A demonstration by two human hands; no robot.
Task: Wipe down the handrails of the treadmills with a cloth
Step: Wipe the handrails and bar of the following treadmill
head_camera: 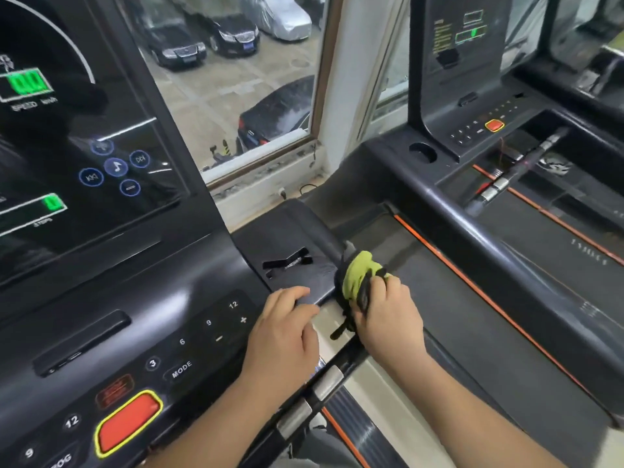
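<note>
Lime-green and black fabric cloth [359, 273], bunched on the black tubular handrail [326, 383] of the near treadmill.

The cloth sits right of centre at the handrail's far end, where the rail meets the glossy black console [189, 315]. The right hand [388, 319] grips it, fingers curled round the wad and pressing it onto the rail. The left hand [283, 332] rests just left of it on the console edge, fingers together and lightly bent, holding nothing. The rail under the cloth is hidden, the right fingertips are buried in folds, and the rail's near end is cut off at the bottom.
</note>
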